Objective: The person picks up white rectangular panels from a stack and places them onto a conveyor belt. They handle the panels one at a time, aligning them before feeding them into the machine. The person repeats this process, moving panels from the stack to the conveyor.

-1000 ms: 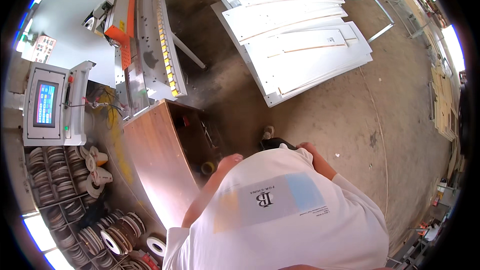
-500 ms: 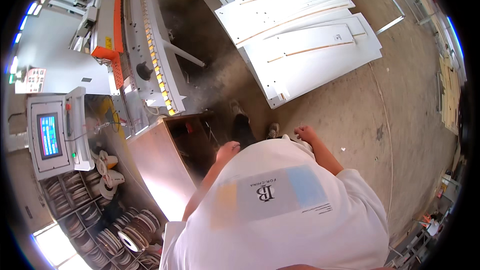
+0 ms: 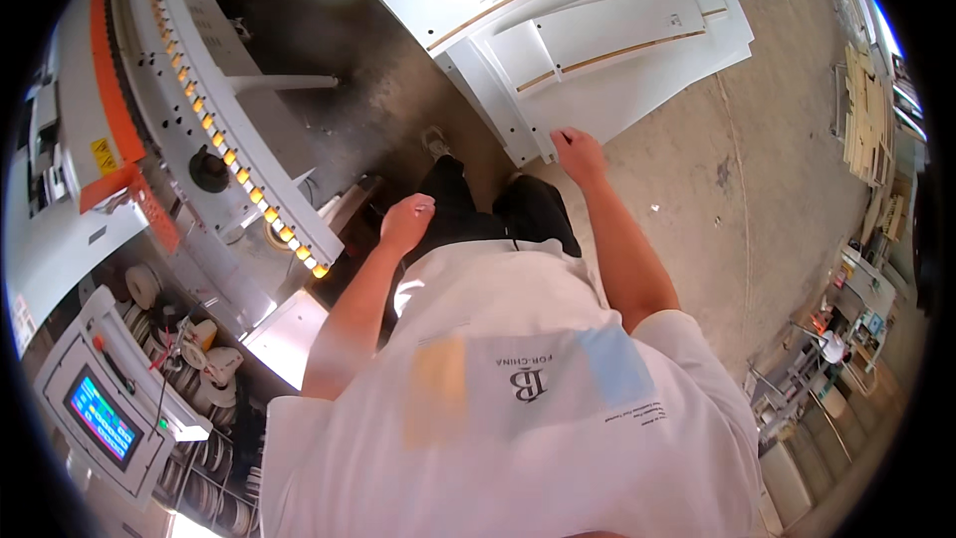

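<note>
My left hand (image 3: 406,223) hangs in front of my body with its fingers curled in; nothing shows in it. It is nearest to the end of a long grey machine (image 3: 199,224) with a row of yellow and white rollers (image 3: 231,156) along its edge. My right hand (image 3: 580,155) is also curled, with nothing visible in it. Beyond it lies a stack of white panels (image 3: 622,35), some with bare brown edges and small holes. In the view the hand appears next to the stack's near corner; I cannot tell whether it touches.
At lower left stand a control box with a lit screen (image 3: 105,420) and a rack of edge-banding rolls (image 3: 204,493). A pale board (image 3: 287,337) is by the machine's end. Wooden strips (image 3: 864,125) lean at far right. A cluttered bench (image 3: 866,284) stands at right.
I have stepped forward, nearer the panels, and my view has turned. The machine and control box sit farther left and lower. Both hands have swung forward, my right now appearing at the stack's corner.
</note>
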`<state>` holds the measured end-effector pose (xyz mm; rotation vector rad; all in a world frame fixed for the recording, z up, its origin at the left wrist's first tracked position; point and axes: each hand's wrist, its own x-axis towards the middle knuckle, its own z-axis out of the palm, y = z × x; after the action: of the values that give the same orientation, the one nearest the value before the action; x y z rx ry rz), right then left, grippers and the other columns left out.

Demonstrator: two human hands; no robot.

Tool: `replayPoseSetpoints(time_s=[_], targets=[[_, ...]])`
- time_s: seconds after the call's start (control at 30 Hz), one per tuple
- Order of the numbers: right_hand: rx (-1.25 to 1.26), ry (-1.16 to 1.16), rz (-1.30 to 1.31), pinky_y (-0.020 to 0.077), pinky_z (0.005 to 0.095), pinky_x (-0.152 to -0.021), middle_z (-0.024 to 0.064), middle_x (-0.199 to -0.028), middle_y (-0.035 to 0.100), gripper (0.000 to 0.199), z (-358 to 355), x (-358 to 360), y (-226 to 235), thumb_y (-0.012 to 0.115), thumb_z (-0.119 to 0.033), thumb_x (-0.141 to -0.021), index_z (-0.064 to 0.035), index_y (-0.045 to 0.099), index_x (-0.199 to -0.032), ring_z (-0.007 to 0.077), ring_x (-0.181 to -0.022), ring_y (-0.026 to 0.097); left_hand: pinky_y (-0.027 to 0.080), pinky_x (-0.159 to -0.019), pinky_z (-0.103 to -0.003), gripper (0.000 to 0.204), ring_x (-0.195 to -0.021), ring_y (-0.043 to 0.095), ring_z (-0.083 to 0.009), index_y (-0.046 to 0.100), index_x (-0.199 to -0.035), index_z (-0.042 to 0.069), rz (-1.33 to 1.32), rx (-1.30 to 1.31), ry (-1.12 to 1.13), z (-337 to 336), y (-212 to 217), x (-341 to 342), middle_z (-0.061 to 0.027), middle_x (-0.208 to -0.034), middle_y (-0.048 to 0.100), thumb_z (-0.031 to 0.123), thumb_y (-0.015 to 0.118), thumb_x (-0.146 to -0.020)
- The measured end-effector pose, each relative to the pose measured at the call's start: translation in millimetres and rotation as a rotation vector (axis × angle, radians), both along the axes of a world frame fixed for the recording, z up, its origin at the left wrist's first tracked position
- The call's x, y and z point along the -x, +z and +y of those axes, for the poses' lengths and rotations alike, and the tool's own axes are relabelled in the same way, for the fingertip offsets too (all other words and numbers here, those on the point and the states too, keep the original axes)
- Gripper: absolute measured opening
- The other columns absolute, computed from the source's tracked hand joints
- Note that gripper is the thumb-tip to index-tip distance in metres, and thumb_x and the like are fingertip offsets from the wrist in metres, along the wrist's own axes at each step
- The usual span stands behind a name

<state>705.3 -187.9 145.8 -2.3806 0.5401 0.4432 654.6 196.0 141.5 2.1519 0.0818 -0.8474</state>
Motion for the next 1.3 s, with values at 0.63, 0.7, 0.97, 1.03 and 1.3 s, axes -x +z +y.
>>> replayPoseSetpoints(time_s=[0.63,0.7,0.97,1.03,1.3], targets=[[0.46,0.241,-0.282,0.0508,0.0351,-0.065,-0.0042,-0.086,0.073,0.013,54.4,-99.3,-52.8,0.075,-0.029,-0.081,-0.0187,0.073,-0.088,0.0229,-0.08,0.069,0.053,-0.081,-0.031,0.023,-0.087,0.069,-0.0191,0.071,-0.109,0.007,0.256,-0.076,0.132,26.2,-17.6,-8.1,-0.009,-0.096,0.074,0.022,0.065,-0.094],[0.264,0.113,-0.286,0.05,0.0343,-0.064,-0.003,-0.081,0.071,0.01,54.6,-98.8,-54.1,0.074,-0.026,-0.079,-0.0171,0.071,-0.083,0.0222,-0.076,0.067,0.053,-0.081,-0.029,0.023,-0.086,0.069,-0.0168,0.071,-0.109,0.005,0.262,-0.071,0.127,26.6,-15.1,-12.2,-0.0083,-0.095,0.074,0.021,0.065,-0.094],[-0.083,-0.101,0.002,0.0476,0.0321,-0.064,-0.0016,-0.07,0.064,0.012,43.5,-104.3,-62.8,0.074,-0.025,-0.074,-0.0144,0.071,-0.08,0.0168,-0.067,0.06,0.054,-0.081,-0.033,0.023,-0.089,0.07,-0.0244,0.072,-0.109,0.01,0.29,-0.017,0.131,26.4,-25.5,-24.9,-0.011,-0.096,0.074,0.025,0.065,-0.094],[-0.033,-0.1,-0.025,0.0471,0.0321,-0.064,-0.002,-0.068,0.062,0.014,45.4,-105.2,-60.6,0.075,-0.026,-0.073,-0.0143,0.07,-0.079,0.0155,-0.066,0.059,0.053,-0.081,-0.033,0.023,-0.089,0.07,-0.0244,0.072,-0.109,0.009,0.298,-0.009,0.127,27.8,-23.9,-26.8,-0.0112,-0.096,0.074,0.024,0.065,-0.093],[-0.113,-0.142,-0.194,0.0462,0.0303,-0.061,-0.0016,-0.067,0.061,0.011,56.9,-93.7,-70.8,0.076,-0.02,-0.075,-0.0132,0.07,-0.079,0.0145,-0.062,0.056,0.053,-0.082,-0.032,0.023,-0.086,0.07,-0.0236,0.071,-0.109,0.006,0.299,0.025,0.117,35.5,-29.4,-33.3,-0.0111,-0.094,0.074,0.022,0.064,-0.095]])
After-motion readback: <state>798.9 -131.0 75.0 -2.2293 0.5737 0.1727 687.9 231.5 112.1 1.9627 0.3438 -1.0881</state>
